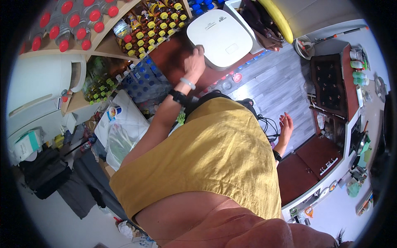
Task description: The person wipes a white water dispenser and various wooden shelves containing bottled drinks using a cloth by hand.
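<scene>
My left hand, with a pale bangle and a black wrist strap, reaches to the left edge of a white rounded-square appliance. Its fingers are curled and the fingertips are at that edge; whether they grip it is not clear. The appliance, with a closed flat top, rests on a dark red surface. On the other side of my body, my right hand hangs over the grey plank floor with fingers slightly apart and nothing in them. Black cables lie beside it.
Shelves hold yellow-capped bottles and red-capped bottles. Eggplants and a long yellow vegetable lie right of the appliance. A marble-patterned table bears a bag of greens. Dark red cabinets stand at the right.
</scene>
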A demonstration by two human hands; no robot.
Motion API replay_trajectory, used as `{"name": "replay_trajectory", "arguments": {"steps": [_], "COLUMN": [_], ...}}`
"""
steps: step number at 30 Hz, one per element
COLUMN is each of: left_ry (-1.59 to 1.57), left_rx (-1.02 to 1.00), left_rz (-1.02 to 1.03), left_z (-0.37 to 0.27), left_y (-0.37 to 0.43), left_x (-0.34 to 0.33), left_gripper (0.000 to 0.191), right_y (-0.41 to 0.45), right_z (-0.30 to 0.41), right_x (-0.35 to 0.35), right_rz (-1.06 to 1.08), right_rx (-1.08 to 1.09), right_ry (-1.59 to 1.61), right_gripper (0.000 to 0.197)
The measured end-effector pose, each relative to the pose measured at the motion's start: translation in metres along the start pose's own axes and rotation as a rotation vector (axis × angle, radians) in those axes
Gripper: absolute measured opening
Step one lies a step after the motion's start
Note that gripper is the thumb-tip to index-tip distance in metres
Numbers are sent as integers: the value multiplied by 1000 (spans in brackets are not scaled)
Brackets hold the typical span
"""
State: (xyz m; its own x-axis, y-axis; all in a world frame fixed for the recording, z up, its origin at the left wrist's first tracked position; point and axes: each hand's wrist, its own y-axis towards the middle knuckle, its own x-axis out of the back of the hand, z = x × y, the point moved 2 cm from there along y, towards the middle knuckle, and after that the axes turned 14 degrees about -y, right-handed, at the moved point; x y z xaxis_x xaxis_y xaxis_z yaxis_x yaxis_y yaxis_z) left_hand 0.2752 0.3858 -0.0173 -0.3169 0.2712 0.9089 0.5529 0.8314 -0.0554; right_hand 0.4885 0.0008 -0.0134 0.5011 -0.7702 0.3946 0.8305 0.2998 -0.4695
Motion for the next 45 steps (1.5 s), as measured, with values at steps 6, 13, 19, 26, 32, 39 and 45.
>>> {"name": "replay_trajectory", "arguments": {"steps": [6, 13, 19, 26, 32, 39, 45], "left_ry": [2, 12, 5, 5, -60, -32, -105], "left_rx": [-52, 46, 17, -40, 46, -126, -136], "left_rz": [-65, -197, -24, -162, -182, -68, -38], "left_z": [8, 23, -6, 12, 13, -31, -33], "left_y": [30, 89, 6, 61, 93, 33, 87], "left_x": [4, 8, -6, 7, -7, -25, -12], "left_gripper": [32, 29, 31, 26, 23, 32, 29], "right_y": [-6, -1, -10, -9, -10, -26, -19], "right_z": [-6, 1, -22, -23, -10, -39, -36], "right_x": [2, 6, 12, 12, 14, 17, 20], "right_rz": [-8, 24, -38, -7, -15, -52, -54], "right_rx": [-15, 67, 14, 3, 28, -63, -71], "right_ry": [33, -33, 4, -28, -27, 33, 8], "right_gripper": [25, 30, 27, 29, 29, 26, 27]}}
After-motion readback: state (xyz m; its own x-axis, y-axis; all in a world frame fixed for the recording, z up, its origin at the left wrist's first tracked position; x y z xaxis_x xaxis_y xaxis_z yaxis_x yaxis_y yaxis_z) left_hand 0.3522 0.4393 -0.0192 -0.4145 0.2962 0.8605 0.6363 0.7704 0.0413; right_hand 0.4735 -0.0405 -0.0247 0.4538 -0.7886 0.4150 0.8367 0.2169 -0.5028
